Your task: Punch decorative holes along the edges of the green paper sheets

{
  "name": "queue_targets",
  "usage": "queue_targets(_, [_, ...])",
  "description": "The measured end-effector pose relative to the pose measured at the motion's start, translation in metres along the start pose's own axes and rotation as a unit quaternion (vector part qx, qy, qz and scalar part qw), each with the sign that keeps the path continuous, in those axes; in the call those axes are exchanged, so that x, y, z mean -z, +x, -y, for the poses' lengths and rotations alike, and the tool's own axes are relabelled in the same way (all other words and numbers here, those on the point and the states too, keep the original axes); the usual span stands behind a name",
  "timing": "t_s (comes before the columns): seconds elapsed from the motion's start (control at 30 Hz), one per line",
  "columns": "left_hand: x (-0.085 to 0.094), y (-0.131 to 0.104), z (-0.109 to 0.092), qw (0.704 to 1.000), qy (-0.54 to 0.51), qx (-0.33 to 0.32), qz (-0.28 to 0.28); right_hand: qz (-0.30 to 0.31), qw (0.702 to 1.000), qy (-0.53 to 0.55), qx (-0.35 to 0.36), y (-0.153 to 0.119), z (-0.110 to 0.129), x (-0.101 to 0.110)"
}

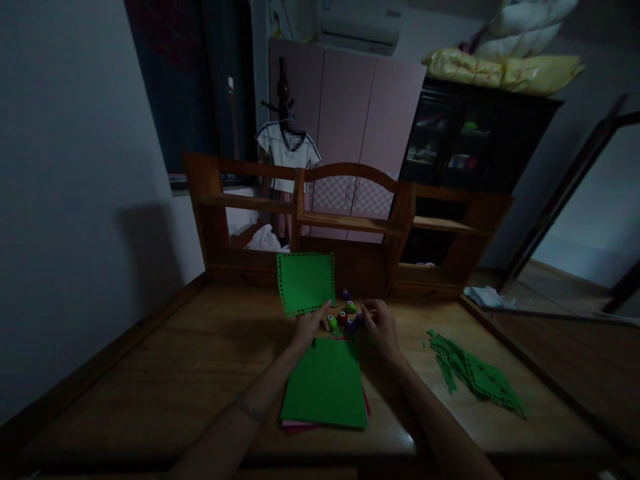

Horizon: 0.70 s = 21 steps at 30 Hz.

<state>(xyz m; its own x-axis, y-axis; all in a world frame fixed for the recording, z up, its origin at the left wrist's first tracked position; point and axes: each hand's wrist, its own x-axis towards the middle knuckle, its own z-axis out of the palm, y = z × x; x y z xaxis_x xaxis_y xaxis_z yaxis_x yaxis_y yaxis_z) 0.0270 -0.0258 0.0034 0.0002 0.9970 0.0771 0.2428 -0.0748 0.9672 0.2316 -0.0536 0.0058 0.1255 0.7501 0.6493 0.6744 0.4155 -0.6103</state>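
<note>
A green paper sheet (306,283) with holes punched along its edges is raised at the back of the desk. My left hand (309,327) is closed at its lower edge and appears to hold it. Beside that hand is a cluster of small round craft punches with eye-like spots: green ones (351,307), a red one (343,318) and purple ones (351,325). My right hand (381,323) has its fingers pinched at a purple craft punch (360,319) on the cluster's right side. A stack of green paper (325,383), with pink and red sheets under it, lies between my forearms.
Cut and punched green paper scraps (475,373) lie on the right side of the wooden desk (210,360). Another purple punch (345,293) stands farther back. A wooden shelf unit (350,222) rises along the desk's back edge. A wall (90,233) borders the left.
</note>
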Motion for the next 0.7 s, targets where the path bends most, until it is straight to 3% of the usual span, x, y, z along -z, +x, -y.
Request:
queue_targets(0.1, [0.0,-0.001,-0.001,1.0,-0.015,-0.006,-0.002,0.041,0.998,-0.043,0.03,0.012,-0.007,-0.002])
queue_targets(0.17, [-0.001,-0.003,-0.005,1.0,-0.025,0.0,-0.004,0.108,0.99,-0.072,0.053,0.022,-0.012,-0.005])
queue_targets(0.3, [-0.002,-0.005,-0.01,0.999,-0.044,0.006,0.0,0.185,0.97,-0.15,0.04,0.037,-0.02,-0.017])
queue_targets(0.47, [0.0,-0.004,-0.006,0.999,-0.031,0.002,0.018,0.208,0.96,-0.183,0.032,0.045,-0.022,-0.029])
queue_targets(0.7, [0.0,-0.003,-0.002,0.998,0.005,0.03,0.05,0.202,0.96,-0.195,0.025,0.047,-0.013,-0.026])
